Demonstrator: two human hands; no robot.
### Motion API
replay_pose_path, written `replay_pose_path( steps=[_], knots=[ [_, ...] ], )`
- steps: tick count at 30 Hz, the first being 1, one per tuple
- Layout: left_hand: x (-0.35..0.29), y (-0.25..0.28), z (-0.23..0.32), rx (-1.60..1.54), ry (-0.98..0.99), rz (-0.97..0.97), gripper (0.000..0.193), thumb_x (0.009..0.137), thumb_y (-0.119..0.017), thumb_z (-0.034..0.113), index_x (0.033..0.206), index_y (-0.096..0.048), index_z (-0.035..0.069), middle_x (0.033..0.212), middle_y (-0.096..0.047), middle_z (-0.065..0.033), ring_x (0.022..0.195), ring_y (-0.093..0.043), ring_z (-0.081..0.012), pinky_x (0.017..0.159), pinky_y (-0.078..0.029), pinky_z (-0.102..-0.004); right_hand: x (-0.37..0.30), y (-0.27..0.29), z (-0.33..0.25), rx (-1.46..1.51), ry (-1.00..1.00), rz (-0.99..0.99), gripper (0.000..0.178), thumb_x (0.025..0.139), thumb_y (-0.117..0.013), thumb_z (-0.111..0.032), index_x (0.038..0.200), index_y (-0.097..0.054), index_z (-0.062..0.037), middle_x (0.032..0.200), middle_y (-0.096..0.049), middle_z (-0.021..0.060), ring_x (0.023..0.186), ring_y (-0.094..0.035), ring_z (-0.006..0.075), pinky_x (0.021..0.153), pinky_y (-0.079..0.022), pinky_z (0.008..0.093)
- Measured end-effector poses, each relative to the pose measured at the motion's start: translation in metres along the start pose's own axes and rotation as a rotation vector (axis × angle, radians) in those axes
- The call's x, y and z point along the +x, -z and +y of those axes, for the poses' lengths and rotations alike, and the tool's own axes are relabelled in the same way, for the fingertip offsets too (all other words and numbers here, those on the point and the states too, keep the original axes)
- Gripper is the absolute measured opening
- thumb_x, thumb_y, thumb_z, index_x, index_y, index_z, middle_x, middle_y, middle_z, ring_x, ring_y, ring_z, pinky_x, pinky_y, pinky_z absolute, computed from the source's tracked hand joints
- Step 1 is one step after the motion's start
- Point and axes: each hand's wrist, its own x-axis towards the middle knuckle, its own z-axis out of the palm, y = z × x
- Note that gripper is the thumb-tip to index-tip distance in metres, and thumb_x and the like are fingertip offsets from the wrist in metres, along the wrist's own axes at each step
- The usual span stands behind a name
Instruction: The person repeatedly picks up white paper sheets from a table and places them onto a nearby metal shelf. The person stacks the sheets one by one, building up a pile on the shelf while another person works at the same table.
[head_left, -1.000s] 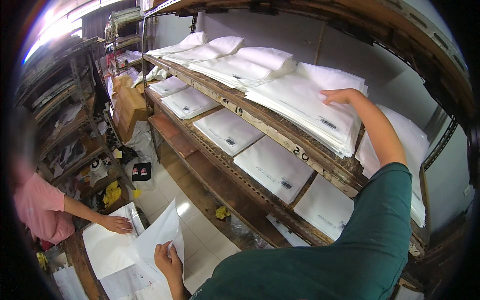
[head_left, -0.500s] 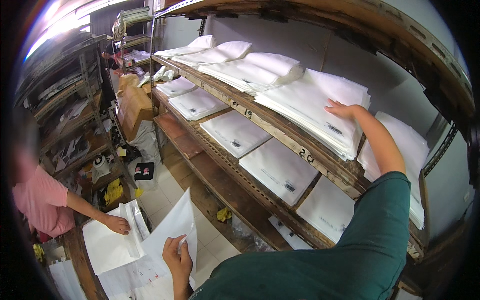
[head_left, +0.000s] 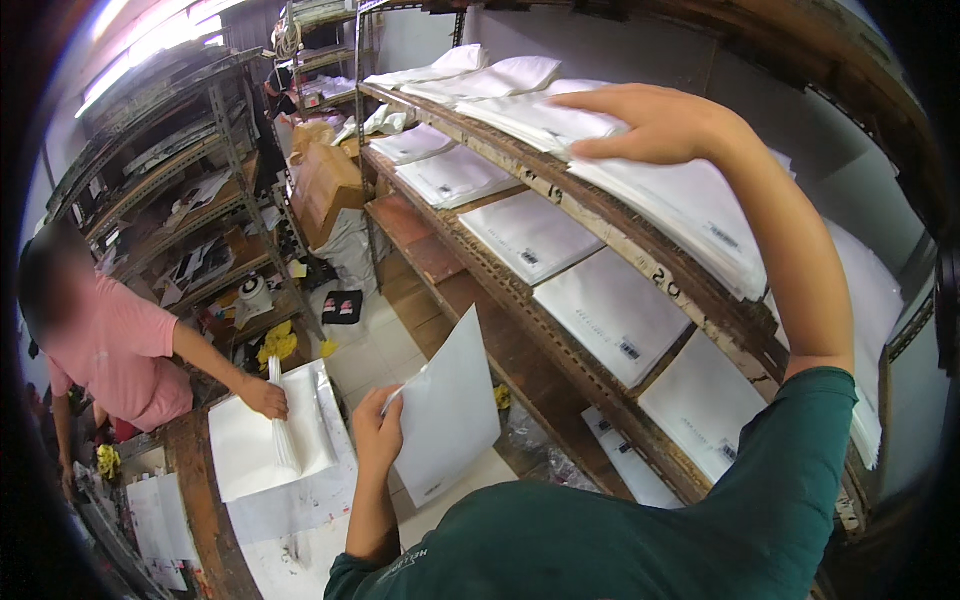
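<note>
My left hand (head_left: 378, 430) pinches the edge of a thin white sheet (head_left: 450, 420) that stands upright beside the work table, a small dark print at its lower corner. My right hand (head_left: 660, 122) is raised over the upper shelf, fingers stretched out and apart, holding nothing. Beneath it lies a thick stack of white printed sheets (head_left: 690, 215), partly covered by the hand and forearm. To the left of this hand, more white stacks (head_left: 505, 82) lie along the same shelf.
A co-worker in a pink shirt (head_left: 125, 350) grips a narrow white bundle (head_left: 283, 430) over a white stack (head_left: 240, 450) on the table at left. Lower shelf boards (head_left: 480, 280) hold more printed stacks (head_left: 612, 315). A cardboard box (head_left: 330, 190) stands beyond, near metal racks (head_left: 225, 150).
My right hand has lifted off the stack and swung left above the shelf. The sheet in my left hand has turned and come away from the table. The view has shifted left.
</note>
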Motion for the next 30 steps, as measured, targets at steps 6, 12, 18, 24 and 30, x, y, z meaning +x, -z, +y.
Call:
replay_pose_path(
  steps=[6, 12, 18, 24, 30],
  knots=[
    [0.009, -0.034, -0.053, -0.234, -0.141, 0.069, 0.018, 0.081, -0.058, 0.014, 0.092, -0.066, 0.003, 0.077, -0.061, -0.0166, 0.072, -0.06, -0.0297, 0.066, -0.046, -0.0361, -0.017, -0.05, -0.19, 0.188, 0.661, -0.062, 0.054, 0.087, -0.049, -0.048, 0.129, -0.046, -0.0146, 0.075, -0.063, 0.0148, 0.071, -0.061, 0.0353, 0.063, -0.047, 0.043],
    [-0.03, -0.037, -0.039, 0.076, -0.025, 0.083, 0.015, 0.08, -0.058, 0.012, 0.092, -0.066, 0.009, 0.076, -0.059, -0.0116, 0.07, -0.059, -0.0296, 0.062, -0.045, -0.0367, -0.009, -0.236, -0.206, 0.649, 0.228, -0.54, 0.053, 0.09, -0.041, -0.051, 0.137, -0.037, -0.025, 0.08, -0.064, 0.0159, 0.073, -0.063, 0.0336, 0.067, -0.048, 0.0414],
    [-0.065, -0.052, -0.047, 0.148, -0.04, 0.007, 0.017, 0.079, -0.06, 0.013, 0.095, -0.065, 0.007, 0.079, -0.057, -0.0109, 0.07, -0.058, -0.0294, 0.062, -0.045, -0.0376, -0.017, -0.394, -0.231, 0.988, -0.069, -0.006, 0.044, 0.091, -0.044, -0.046, 0.115, -0.059, -0.0117, 0.074, -0.064, 0.0151, 0.071, -0.064, 0.0288, 0.068, -0.048, 0.0366],
    [-0.08, -0.037, -0.061, 0.107, 0.019, -0.252, 0.04, 0.077, -0.066, 0.029, 0.112, -0.059, 0.009, 0.095, -0.059, -0.0128, 0.088, -0.058, -0.0308, 0.074, -0.047, -0.0387, -0.003, -0.425, -0.241, 1.087, -0.212, -0.045, 0.016, 0.079, -0.057, -0.015, 0.083, -0.066, -0.0025, 0.074, -0.065, 0.0148, 0.066, -0.061, 0.0232, 0.064, -0.047, 0.0334],
    [-0.139, -0.007, -0.147, 0.454, 0.377, -0.132, 0.059, 0.072, -0.067, 0.047, 0.117, -0.057, 0.011, 0.11, -0.057, -0.0141, 0.101, -0.055, -0.032, 0.086, -0.045, -0.0412, 0.024, -0.521, -0.189, 1.233, -0.196, -0.01, 0.031, 0.072, -0.052, 0.007, 0.098, -0.064, -0.0041, 0.079, -0.057, 0.0014, 0.064, -0.048, 0.0081, 0.056, -0.04, 0.0229]
  ],
)
